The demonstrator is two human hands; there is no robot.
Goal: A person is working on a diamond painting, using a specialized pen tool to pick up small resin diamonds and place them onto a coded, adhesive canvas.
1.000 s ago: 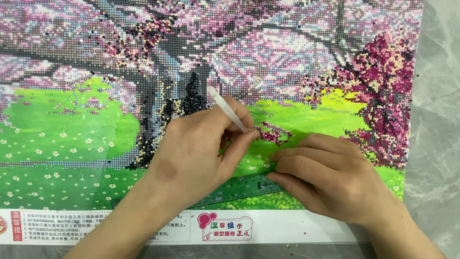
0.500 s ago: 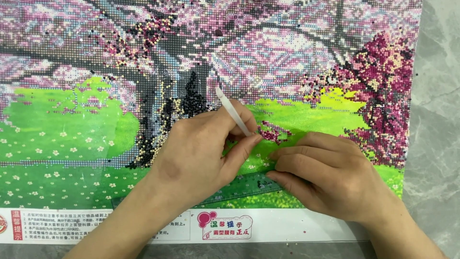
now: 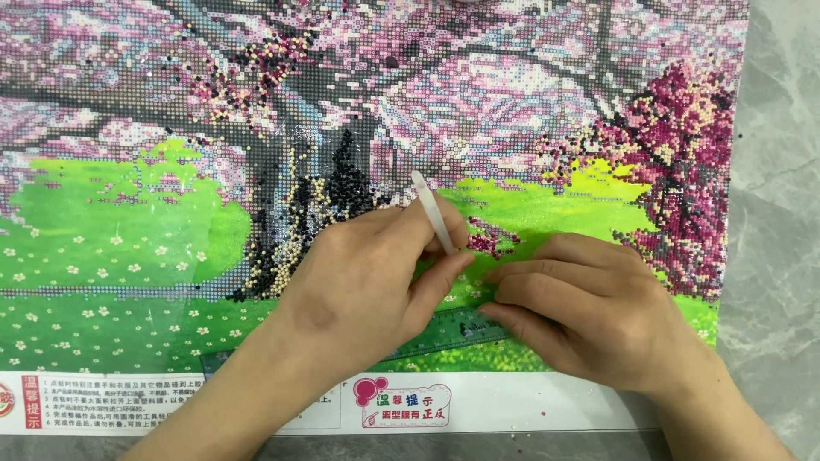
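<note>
A large bead-mosaic canvas (image 3: 256, 102) of a pink blossom tree over a green lawn lies flat in the head view. My left hand (image 3: 367, 273) grips a white pen-like applicator (image 3: 433, 212), its tip hidden under my fingers near a pink bead patch (image 3: 491, 239). My right hand (image 3: 589, 307) lies flat on the canvas, fingers pointing left and pressing on a green transparent ruler (image 3: 444, 333) that runs under both hands. The two hands almost touch.
A white printed strip (image 3: 512, 410) edges the canvas bottom. Grey marbled tabletop (image 3: 777, 213) shows to the right. Loose dark beads dot the canvas around the trunk (image 3: 342, 179).
The applicator's upper end has tilted slightly; my left hand shifted a little. My right hand stays on the ruler.
</note>
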